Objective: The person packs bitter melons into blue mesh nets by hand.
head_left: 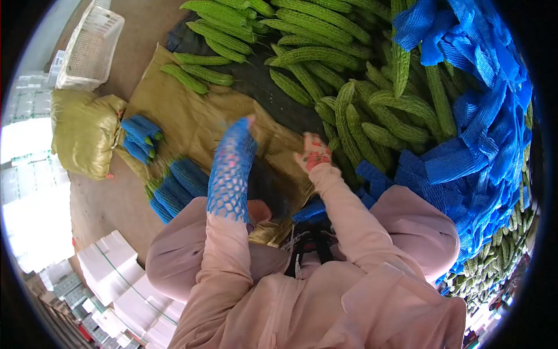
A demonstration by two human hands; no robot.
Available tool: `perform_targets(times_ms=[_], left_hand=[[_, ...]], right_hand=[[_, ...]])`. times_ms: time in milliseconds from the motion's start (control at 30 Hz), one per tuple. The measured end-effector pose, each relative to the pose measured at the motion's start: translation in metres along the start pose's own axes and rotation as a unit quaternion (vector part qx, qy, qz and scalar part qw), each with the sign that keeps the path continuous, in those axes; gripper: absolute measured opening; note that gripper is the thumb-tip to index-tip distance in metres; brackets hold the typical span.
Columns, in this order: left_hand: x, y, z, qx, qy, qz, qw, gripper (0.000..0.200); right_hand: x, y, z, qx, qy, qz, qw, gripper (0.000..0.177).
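Note:
A blue foam net sleeve (228,189) is stretched over my left forearm and most of my left hand (237,135). One fingertip pokes out at its end; the other fingers are covered and blurred. My right hand (315,152), marked with red patches, is held beside the pile of bitter melons (353,125). Its fingers are apart and I see nothing in them. To the left, several bitter melons in blue nets (179,187) lie by my knee, and a smaller netted bunch (139,138) lies farther off.
Loose blue nets (465,168) are heaped along the right. Bitter melons (224,26) also lie ahead on dark sheeting. Under my hands spreads a tan sheet (192,110). A stuffed tan sack (86,134), a white crate (90,49) and white boxes (110,262) stand at left.

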State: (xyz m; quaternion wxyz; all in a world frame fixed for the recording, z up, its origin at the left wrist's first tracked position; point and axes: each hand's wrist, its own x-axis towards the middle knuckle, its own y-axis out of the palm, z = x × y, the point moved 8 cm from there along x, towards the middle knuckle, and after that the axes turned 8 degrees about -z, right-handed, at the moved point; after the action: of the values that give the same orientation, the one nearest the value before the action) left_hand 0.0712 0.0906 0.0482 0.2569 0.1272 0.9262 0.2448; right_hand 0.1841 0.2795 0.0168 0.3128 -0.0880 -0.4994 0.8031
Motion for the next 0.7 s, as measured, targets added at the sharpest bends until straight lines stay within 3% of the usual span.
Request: perform_targets(times_ms=[33,100,167,233,300,367,400,433,500,533,567,600,633,700], left_hand=[[-0.004,-0.006,0.005,-0.001,-0.007,-0.007,1.000,0.037],[-0.015,-0.013,0.019,-0.015,-0.020,-0.016,1.000,0.037],[-0.025,-0.018,0.032,-0.026,-0.037,-0.022,0.999,0.038],[-0.023,-0.017,0.043,-0.023,-0.046,-0.023,0.998,0.038],[-0.013,-0.011,0.047,-0.010,-0.047,-0.018,0.999,0.038],[-0.003,-0.006,0.046,0.000,-0.041,-0.013,0.999,0.039],[0.001,-0.005,0.044,0.004,-0.038,-0.014,0.999,0.039],[0.001,-0.005,0.042,0.010,-0.036,-0.016,0.999,0.039],[-0.001,-0.009,0.045,0.012,-0.034,-0.020,0.999,0.039],[-0.005,-0.012,0.046,0.009,-0.036,-0.024,0.999,0.040],[-0.008,-0.016,0.046,0.007,-0.036,-0.029,0.999,0.040],[-0.014,-0.019,0.044,0.004,-0.034,-0.033,0.999,0.040],[-0.018,-0.025,0.041,0.006,-0.035,-0.042,0.998,0.040],[-0.030,-0.038,0.030,0.011,-0.031,-0.061,0.998,0.040]], right_hand=[[-0.004,0.012,-0.002,0.001,0.001,0.003,1.000,0.033],[-0.038,0.075,-0.023,-0.099,0.074,0.301,0.946,0.039],[-0.050,0.080,0.015,0.123,-0.031,0.326,0.937,0.039],[-0.069,0.087,0.053,0.198,-0.022,0.457,0.867,0.039],[-0.052,0.067,0.066,0.203,-0.047,0.464,0.861,0.039],[-0.006,0.042,0.037,0.117,-0.005,0.217,0.969,0.039],[-0.002,0.029,0.020,0.099,0.044,0.141,0.984,0.040],[-0.014,0.036,0.013,0.103,0.043,0.144,0.983,0.040],[-0.078,0.104,-0.016,0.260,0.201,0.337,0.882,0.042],[-0.094,0.116,-0.001,0.287,0.077,0.280,0.913,0.042],[-0.092,0.096,0.035,0.228,0.006,0.340,0.913,0.042],[-0.095,0.094,0.068,0.200,-0.015,0.459,0.865,0.042],[-0.090,0.078,0.094,0.214,-0.053,0.481,0.849,0.039],[-0.084,0.070,0.111,0.486,-0.019,0.419,0.767,0.037]])
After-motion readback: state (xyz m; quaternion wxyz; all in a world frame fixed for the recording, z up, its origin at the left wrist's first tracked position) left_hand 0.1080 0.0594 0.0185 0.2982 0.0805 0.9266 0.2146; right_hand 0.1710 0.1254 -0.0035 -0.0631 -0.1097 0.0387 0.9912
